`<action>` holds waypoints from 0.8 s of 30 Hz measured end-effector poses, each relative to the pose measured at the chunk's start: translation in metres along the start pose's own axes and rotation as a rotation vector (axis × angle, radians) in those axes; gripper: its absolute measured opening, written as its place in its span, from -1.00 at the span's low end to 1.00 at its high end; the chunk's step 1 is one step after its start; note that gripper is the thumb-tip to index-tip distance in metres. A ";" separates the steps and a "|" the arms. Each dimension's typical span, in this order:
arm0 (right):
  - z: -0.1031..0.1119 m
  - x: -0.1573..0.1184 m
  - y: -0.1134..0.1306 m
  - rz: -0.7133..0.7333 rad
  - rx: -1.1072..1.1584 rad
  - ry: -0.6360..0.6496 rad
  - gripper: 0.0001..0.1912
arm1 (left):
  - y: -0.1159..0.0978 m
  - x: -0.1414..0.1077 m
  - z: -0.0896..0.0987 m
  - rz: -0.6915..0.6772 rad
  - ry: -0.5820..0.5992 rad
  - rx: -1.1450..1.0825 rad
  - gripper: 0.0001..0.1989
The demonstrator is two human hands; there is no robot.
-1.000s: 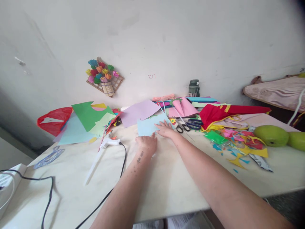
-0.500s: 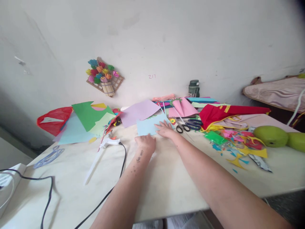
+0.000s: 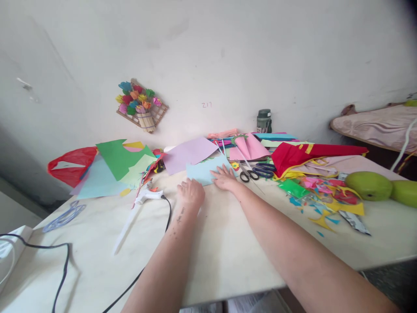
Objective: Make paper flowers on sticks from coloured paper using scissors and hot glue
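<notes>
A sheet of light blue paper [image 3: 202, 171] lies flat on the table, and a green edge shows at its top. My right hand [image 3: 224, 178] rests on the paper's right part, fingers spread and flat. At the paper's lower left corner is my left hand [image 3: 190, 194], its fingers curled together. Its fingertips are partly hidden, so I cannot tell whether they grip anything. Just right of the paper lie black-handled scissors [image 3: 249, 175] and a small red and yellow paper flower [image 3: 235, 166]. A lilac sheet [image 3: 190, 155] lies behind the blue one.
To the left lies a white glue gun [image 3: 148, 196] with a black cord. Beyond it are green paper [image 3: 122, 158] and a power strip [image 3: 14, 248]. On the right are red cloth [image 3: 293, 157], paper scraps [image 3: 322, 221] and green fruit-like objects [image 3: 368, 186]. A bottle [image 3: 263, 121] stands behind.
My left hand has slid left along the lower edge of the light blue paper to its corner. My right hand stays flat on the sheet. The view has shifted slightly.
</notes>
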State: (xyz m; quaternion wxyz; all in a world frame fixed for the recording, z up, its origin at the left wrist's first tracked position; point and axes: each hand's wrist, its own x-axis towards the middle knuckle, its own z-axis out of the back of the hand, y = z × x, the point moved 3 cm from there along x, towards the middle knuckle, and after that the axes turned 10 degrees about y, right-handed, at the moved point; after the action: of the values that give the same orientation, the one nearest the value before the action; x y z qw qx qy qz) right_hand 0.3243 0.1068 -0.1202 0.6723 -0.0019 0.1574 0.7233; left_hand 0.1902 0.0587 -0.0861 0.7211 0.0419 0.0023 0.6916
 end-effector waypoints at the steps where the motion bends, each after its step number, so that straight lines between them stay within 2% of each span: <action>1: -0.001 0.001 0.000 0.005 -0.005 -0.011 -0.47 | 0.001 0.001 0.000 -0.018 -0.028 -0.041 -0.65; 6: -0.004 0.004 0.000 0.018 -0.018 -0.045 -0.46 | 0.016 0.015 -0.010 0.012 -0.059 -0.353 -0.63; 9: -0.005 0.004 0.002 0.018 -0.017 -0.048 -0.46 | 0.025 0.024 -0.016 0.039 -0.100 -0.428 -0.60; 11: -0.006 0.003 0.003 0.020 -0.015 -0.048 -0.46 | 0.024 0.025 -0.016 -0.021 -0.195 -0.397 -0.62; 14: -0.008 0.002 0.007 0.041 -0.016 -0.058 -0.44 | 0.012 0.023 -0.015 -0.255 -0.289 -0.336 -0.72; 16: -0.010 0.003 0.010 0.066 -0.012 -0.061 -0.43 | 0.002 0.021 -0.017 -0.369 -0.261 -0.305 -0.74; 17: -0.010 0.004 0.012 0.079 -0.003 -0.058 -0.43 | -0.001 0.021 -0.018 -0.381 -0.238 -0.287 -0.74; 24: -0.009 0.006 0.019 0.149 0.088 -0.016 -0.45 | 0.003 0.024 -0.028 -0.286 -0.064 -0.181 -0.70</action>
State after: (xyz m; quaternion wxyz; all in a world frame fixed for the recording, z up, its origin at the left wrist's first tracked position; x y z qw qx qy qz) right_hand 0.3032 0.1097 -0.1259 0.6173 0.0451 0.1837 0.7636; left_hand 0.1865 0.0841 -0.1129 0.8126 -0.0019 -0.0769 0.5777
